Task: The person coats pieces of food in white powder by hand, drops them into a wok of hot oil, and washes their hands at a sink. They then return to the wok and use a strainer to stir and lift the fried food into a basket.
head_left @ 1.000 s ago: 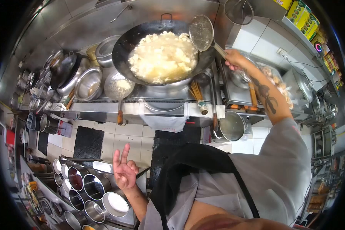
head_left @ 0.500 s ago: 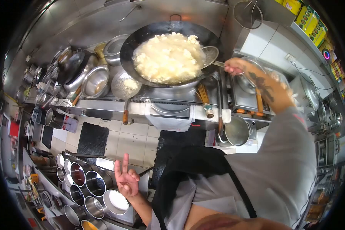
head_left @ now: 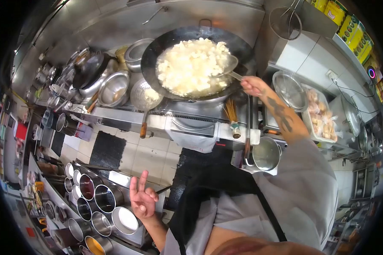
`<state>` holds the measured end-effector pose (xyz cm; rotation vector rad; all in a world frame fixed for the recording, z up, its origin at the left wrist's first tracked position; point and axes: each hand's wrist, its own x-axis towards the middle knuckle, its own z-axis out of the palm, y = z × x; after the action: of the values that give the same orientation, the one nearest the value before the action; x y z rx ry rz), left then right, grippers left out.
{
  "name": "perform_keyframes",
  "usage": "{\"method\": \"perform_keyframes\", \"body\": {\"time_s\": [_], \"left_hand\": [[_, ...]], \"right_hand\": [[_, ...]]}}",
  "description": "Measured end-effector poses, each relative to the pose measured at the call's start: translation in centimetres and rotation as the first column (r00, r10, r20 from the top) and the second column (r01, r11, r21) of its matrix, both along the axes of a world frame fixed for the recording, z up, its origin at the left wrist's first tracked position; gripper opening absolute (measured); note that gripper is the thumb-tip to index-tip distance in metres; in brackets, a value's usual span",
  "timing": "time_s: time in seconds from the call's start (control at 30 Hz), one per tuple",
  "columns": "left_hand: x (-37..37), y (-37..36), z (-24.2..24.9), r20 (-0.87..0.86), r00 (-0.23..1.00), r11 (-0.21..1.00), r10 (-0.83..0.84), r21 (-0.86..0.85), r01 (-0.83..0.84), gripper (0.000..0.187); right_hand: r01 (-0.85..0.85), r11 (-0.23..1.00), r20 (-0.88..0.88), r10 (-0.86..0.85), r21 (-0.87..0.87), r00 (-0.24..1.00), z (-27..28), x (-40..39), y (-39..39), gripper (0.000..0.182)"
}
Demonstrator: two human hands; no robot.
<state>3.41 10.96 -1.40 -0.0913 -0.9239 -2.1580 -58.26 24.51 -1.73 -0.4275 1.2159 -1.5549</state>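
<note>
My right hand (head_left: 252, 86) is closed round the handle of a metal skimmer (head_left: 229, 64), whose round head is at the right side of the food. A large black wok (head_left: 241, 46) holds this heap of pale, lumpy pieces like cauliflower (head_left: 190, 63) in cloudy liquid. Low on the left, my left hand (head_left: 143, 197) is raised with two fingers stretched up and apart, the others bent. It holds nothing. Close to it stands a steel pot with white contents (head_left: 126, 220).
A wood-handled perforated strainer (head_left: 146, 98) lies left of the wok, beside steel bowls (head_left: 114, 89). Right of it are a bamboo brush (head_left: 233, 121), a pot (head_left: 266, 154), a wire strainer (head_left: 290, 90) and a tub of wrapped pieces (head_left: 319, 114). Several sauce pots (head_left: 105, 198) stand lower left.
My right hand and the skimmer have shifted slightly left, and the pale pieces are heaped more plainly above the liquid. My left hand keeps its raised two-finger pose. The view has shifted slightly.
</note>
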Motion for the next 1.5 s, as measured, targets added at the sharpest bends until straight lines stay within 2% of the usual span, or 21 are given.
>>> {"method": "perform_keyframes", "body": {"time_s": [0.07,0.1,0.17,0.23,0.27,0.37,0.4,0.5,0.6,0.7,0.8,1.0,1.1,1.2,1.33,1.43,1.5], "left_hand": [[-0.1,-0.6,-0.3,-0.044,0.999,1.0,0.019,0.016,-0.019,0.096],[-0.2,-1.2,-0.7,-0.065,0.998,0.999,0.022,0.038,-0.02,0.096],[-0.7,-1.3,-0.5,-0.02,0.999,0.993,0.034,0.117,-0.032,0.097],[-1.4,-1.7,0.1,-0.019,0.999,0.999,-0.028,0.044,0.029,0.097],[-1.8,-2.0,0.5,-0.024,0.998,0.998,-0.062,-0.001,0.062,0.097],[-2.8,-2.6,0.1,0.026,0.999,0.999,-0.034,0.042,0.032,0.094],[-2.7,-2.5,-0.3,0.054,0.998,0.997,-0.022,0.069,0.018,0.094],[-2.3,-2.5,0.2,0.052,0.992,0.993,-0.118,-0.001,0.118,0.098],[-2.4,-3.0,-0.4,0.081,0.992,0.995,-0.095,0.05,0.091,0.097],[-2.4,-3.2,-0.1,0.056,0.988,0.99,-0.142,0.005,0.142,0.096],[-2.0,-3.5,-0.2,0.052,0.988,0.989,-0.147,-0.012,0.148,0.092],[-2.5,-3.6,-0.8,0.211,0.976,0.993,-0.057,0.115,0.033,0.081],[-2.4,-3.6,-1.2,0.195,0.979,0.991,-0.067,0.123,0.043,0.074],[-2.0,-3.7,-0.8,0.209,0.977,0.99,-0.038,0.141,0.008,0.072],[-0.6,-4.0,-0.7,0.22,0.975,0.991,0.012,0.13,-0.041,0.072],[1.2,-3.9,-0.5,0.243,0.967,0.988,0.079,0.109,-0.108,0.072],[2.8,-3.6,-0.6,0.259,0.958,0.983,0.124,0.102,-0.154,0.072]], "right_hand": [[0.12,0.99,-0.048,-0.117,0.08,0.992,3.5,2.9,3.4,0.012],[0.147,0.98,-0.016,-0.146,0.133,0.989,3.0,1.8,4.1,0.008],[0.248,0.945,-0.19,-0.209,0.214,0.959,3.1,2.6,3.7,0.011],[0.34,0.902,-0.35,-0.239,0.266,0.906,3.7,4.2,2.9,0.013],[0.343,0.902,-0.364,-0.237,0.263,0.901,4.2,4.6,3.3,0.011],[0.394,0.881,-0.44,-0.255,0.261,0.861,4.6,5.4,4.5,0.011],[0.408,0.87,-0.451,-0.257,0.278,0.855,4.3,6.2,4.8,0.011],[0.44,0.858,-0.466,-0.285,0.265,0.838,6.0,8.1,4.2,0.012],[0.417,0.878,-0.474,-0.272,0.234,0.838,5.5,8.1,5.2,0.025],[0.463,0.861,-0.396,-0.358,0.211,0.846,5.6,8.3,5.1,0.019],[0.397,0.909,-0.324,-0.341,0.124,0.883,5.7,8.5,6.4,0.009],[0.399,0.917,0.073,-0.397,-0.013,0.915,3.4,9.1,6.7,0.007],[0.249,0.954,0.241,-0.205,-0.169,0.949,2.9,10.7,4.6,0.006],[0.176,0.954,0.229,-0.12,-0.242,0.966,4.2,14.1,-0.3,0.007],[0.126,0.972,0.166,-0.093,-0.198,0.982,5.9,19.6,-8.3,0.009],[0.054,0.991,0.025,-0.051,-0.122,0.998,5.3,23.1,-13.9,0.016],[0.034,0.999,-0.166,-0.037,-0.018,0.985,5.0,25.8,-17.0,0.023]]}}
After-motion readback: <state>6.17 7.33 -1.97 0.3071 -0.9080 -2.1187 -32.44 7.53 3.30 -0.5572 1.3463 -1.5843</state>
